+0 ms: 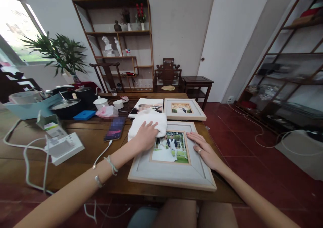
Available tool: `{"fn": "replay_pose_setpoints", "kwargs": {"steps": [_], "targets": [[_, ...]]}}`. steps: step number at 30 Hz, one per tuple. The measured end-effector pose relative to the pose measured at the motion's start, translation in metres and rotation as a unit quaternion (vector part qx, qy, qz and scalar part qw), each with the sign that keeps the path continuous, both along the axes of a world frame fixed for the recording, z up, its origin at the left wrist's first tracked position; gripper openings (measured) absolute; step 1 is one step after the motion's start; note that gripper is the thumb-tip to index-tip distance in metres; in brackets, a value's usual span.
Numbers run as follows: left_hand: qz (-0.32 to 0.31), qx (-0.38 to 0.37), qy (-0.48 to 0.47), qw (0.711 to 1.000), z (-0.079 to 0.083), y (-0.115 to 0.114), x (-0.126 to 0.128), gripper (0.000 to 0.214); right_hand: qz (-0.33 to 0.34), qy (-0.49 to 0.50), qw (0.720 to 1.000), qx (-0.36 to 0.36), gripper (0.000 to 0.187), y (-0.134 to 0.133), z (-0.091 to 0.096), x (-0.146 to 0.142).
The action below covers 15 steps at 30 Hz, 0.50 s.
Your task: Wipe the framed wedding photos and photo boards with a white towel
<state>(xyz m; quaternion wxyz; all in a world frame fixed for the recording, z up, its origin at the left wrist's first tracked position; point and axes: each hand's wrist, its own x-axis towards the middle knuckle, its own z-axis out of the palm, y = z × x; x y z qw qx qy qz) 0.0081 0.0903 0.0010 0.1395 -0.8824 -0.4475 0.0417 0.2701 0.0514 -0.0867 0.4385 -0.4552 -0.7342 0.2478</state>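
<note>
A large grey picture frame (174, 174) with a wedding photo lies flat on the wooden table (83, 144) in front of me. My left hand (146, 135) presses a white cloth (148, 120) against the frame's upper left part, fingers spread flat on the cloth. My right hand (205, 149) rests flat and open on the frame's right border, a ring on one finger. Two smaller pictures lie beyond: an unframed print (146, 107) and a framed photo (183, 109).
A phone (114, 128) on a cable lies left of the cloth. A white power strip (64, 147), a blue box (84, 115), pots, cups and a blue tub (30, 107) crowd the table's left. Shelves, chairs and a plant stand behind; cables lie on the red floor.
</note>
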Motion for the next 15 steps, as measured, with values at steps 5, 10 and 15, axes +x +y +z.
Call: {"fn": "replay_pose_setpoints", "kwargs": {"steps": [5,10,15], "targets": [[-0.010,0.019,-0.051,0.999,-0.016,0.003,0.004,0.032,-0.003,-0.004,1.000,-0.003,0.046,0.000,-0.001,0.000],[0.003,0.073,-0.062,0.995,-0.029,0.019,-0.009,0.029,-0.004,-0.007,1.000,-0.004,0.046,0.000,0.000,0.000],[-0.016,0.024,-0.031,0.999,-0.017,0.007,-0.020,0.036,-0.008,-0.004,1.000,-0.008,0.046,0.001,-0.001,0.000]]}}
